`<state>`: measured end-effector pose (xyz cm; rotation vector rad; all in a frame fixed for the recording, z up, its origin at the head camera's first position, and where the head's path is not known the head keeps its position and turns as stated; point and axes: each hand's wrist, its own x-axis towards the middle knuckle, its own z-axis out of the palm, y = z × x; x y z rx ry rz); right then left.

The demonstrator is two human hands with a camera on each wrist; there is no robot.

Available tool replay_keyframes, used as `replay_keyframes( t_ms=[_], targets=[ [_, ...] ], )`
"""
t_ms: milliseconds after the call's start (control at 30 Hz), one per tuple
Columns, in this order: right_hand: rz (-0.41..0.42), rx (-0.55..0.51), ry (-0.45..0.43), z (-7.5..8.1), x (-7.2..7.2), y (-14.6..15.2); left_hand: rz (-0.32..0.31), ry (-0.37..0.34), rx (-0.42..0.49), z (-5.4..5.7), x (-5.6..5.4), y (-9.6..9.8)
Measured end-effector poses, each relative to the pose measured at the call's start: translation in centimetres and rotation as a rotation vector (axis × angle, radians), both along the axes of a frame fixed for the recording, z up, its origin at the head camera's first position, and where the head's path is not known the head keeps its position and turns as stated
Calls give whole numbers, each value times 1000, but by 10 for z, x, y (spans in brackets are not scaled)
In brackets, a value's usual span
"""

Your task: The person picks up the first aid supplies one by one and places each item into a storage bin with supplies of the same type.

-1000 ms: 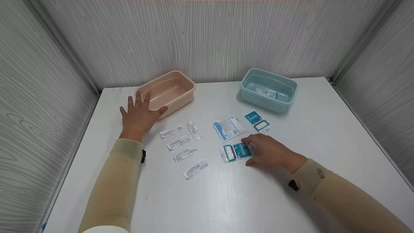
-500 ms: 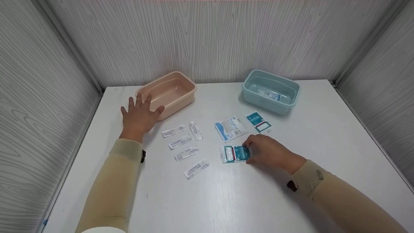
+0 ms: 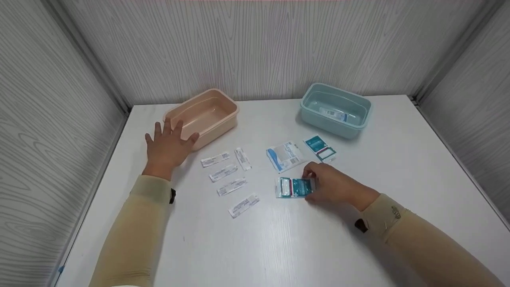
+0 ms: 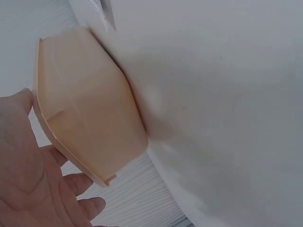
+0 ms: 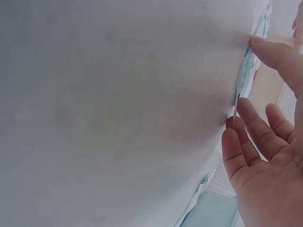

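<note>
My left hand (image 3: pixel 165 149) lies with spread fingers on the near left rim of a peach plastic bin (image 3: pixel 217 129). In the left wrist view the fingertips sit along the rim of this bin (image 4: pixel 90 104). My right hand (image 3: pixel 334 185) holds the right end of a flat teal-and-white packet (image 3: pixel 295 187) on the table, thumb on the near edge and fingers on the far edge. The right wrist view has the thumb and fingers of that hand (image 5: pixel 270 156) at the packet's edges (image 5: pixel 247 71). Just behind lies a clear-and-blue packet (image 3: pixel 285 156), with a second teal packet (image 3: pixel 320 148) beside it.
Several narrow white paper sachets (image 3: pixel 223 173) lie on the white table (image 3: pixel 223 255) between the hands. A light blue bin (image 3: pixel 330 123) stands at the back right with a clear-and-blue packet (image 3: pixel 334 114) inside. Grey wood-grain panels (image 3: pixel 255 48) enclose the back and sides.
My right thumb and fingers have drawn in on the teal packet, which has turned slightly to lie more level. The left hand stays on the peach bin. The head view shifts a little.
</note>
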<state>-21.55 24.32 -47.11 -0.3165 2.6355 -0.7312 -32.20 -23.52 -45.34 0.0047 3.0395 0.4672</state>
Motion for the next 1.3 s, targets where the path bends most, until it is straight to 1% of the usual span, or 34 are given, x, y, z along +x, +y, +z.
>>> replay_keyframes(
  t_ms=[200, 233, 433, 633, 767, 900, 1000, 1067, 1200, 1300],
  targets=[
    [6, 34, -3, 3, 1, 2, 8, 3, 9, 3, 8, -3],
    [16, 38, 0, 4, 1, 3, 9, 2, 6, 4, 9, -4],
    [66, 67, 34, 1, 4, 9, 18, -1, -5, 4, 20, -8],
    [76, 103, 22, 0, 7, 17, 13, 11, -1, 4, 29, -8],
    [87, 96, 35, 1, 6, 20, -1, 37, -5, 3, 31, -11],
    [107, 87, 38, -1, 6, 20, -4, 41, -13, 1, 35, -14],
    [107, 85, 31, -4, 8, 20, 1, 34, -9, -1, 37, -15],
    [101, 87, 38, -5, 8, 21, 4, 34, -7, 0, 38, -14],
    [91, 85, 51, -3, 9, 24, 13, 32, 7, 0, 41, -13],
    [91, 62, 64, 0, 8, 28, 22, 39, 24, -1, 45, -14]
  ],
)
